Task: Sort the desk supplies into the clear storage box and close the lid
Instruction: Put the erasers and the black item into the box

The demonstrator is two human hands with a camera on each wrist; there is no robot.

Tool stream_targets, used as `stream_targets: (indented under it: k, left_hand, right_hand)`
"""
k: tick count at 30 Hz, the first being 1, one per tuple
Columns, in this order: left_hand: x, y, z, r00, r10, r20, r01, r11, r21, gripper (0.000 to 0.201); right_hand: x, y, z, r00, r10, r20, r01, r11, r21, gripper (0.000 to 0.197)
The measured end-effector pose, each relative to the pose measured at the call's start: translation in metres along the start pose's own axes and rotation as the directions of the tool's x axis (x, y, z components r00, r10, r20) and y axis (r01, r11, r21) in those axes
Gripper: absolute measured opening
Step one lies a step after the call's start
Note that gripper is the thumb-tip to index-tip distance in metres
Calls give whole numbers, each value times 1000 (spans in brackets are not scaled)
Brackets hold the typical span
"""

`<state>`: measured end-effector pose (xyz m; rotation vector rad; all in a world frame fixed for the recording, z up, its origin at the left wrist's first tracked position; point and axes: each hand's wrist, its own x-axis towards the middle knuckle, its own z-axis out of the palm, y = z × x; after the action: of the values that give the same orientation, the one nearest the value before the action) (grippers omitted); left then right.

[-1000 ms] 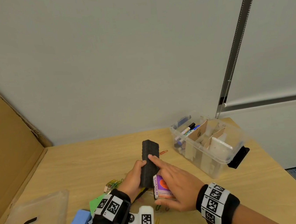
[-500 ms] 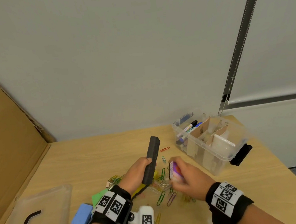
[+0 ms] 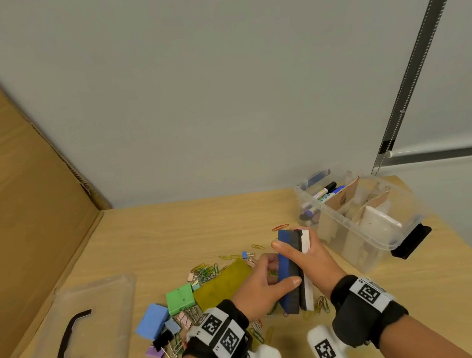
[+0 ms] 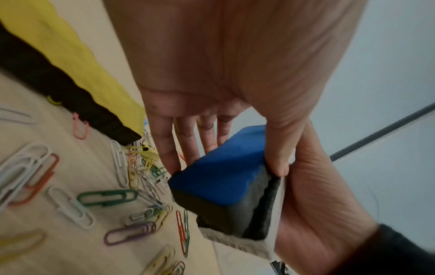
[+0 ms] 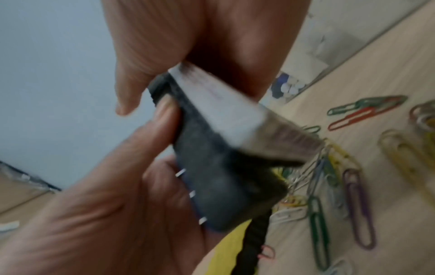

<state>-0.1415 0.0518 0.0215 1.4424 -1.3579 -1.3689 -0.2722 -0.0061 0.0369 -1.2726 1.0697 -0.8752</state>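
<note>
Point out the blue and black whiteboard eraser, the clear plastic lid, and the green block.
blue and black whiteboard eraser [image 3: 285, 264], head view, blue side
clear plastic lid [image 3: 108, 303], head view, bare top
green block [image 3: 180, 298], head view, top face

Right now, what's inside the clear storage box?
The clear plastic storage box has brown cardboard dividers. Markers lie in the far-left compartment; something white sits in a nearer one. The compartment floors are hidden by dividers and the cloudy walls.
</note>
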Motion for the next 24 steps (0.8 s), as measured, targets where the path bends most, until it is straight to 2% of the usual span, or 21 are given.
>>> stream_targets:
  k: [2,5,7,9,11,13,15,17,18,19,21,22,24]
  left_hand:
    - [-1,2,-2,1000,23,17,-24,997,76,52]
    - [0,2,-21,998,60,-28,-46,931,362,52]
    - [5,-8,-43,991,34,-133,50,815,577,61]
    - [8,-22,-62,969,-34,-243,211,623,753,69]
    - [8,-34,-71,953,-129,-273,301,454,839,80]
    - [8,-42,-73,948,-185,-258,311,381,871,89]
    - [9,-44,-74,947,-187,-260,311,347,885,88]
    - [9,-42,-77,950,-156,-271,312,400,862,84]
    - [8,-40,-81,950,-142,-279,312,483,818,83]
    - [8,-36,-84,950,-137,-281,306,603,737,80]
    - [4,-27,-90,957,-142,-254,257,821,510,70]
    - [2,-22,-93,960,-150,-238,239,879,412,65]
    - [-2,-14,-96,963,-177,-204,228,938,261,57]
  right_hand:
    - [1,1,2,1000,29,0,-29,999,35,50]
    - [1,2,-1,999,36,26,-34,998,-61,41]
    - [-1,2,-7,999,39,27,-35,989,-141,43]
    - [-3,1,-13,999,26,19,-22,983,-185,45]
    - [-5,0,-18,1000,3,20,2,974,-228,46]
    - [-7,-1,-24,1000,8,16,-4,964,-264,49]
    - [-9,-2,-28,1000,29,12,-24,959,-283,48]
    - [-12,-4,-32,999,28,26,-18,952,-304,43]
    - [-13,-4,-34,999,24,38,-10,948,-319,41]
    - [-15,-5,-35,998,22,51,-4,942,-334,40]
    - [-17,-6,-36,996,29,79,1,935,-355,40]
    - [-17,-5,-36,995,34,99,4,931,-365,41]
    - [-16,-3,-35,988,48,146,15,917,-398,43]
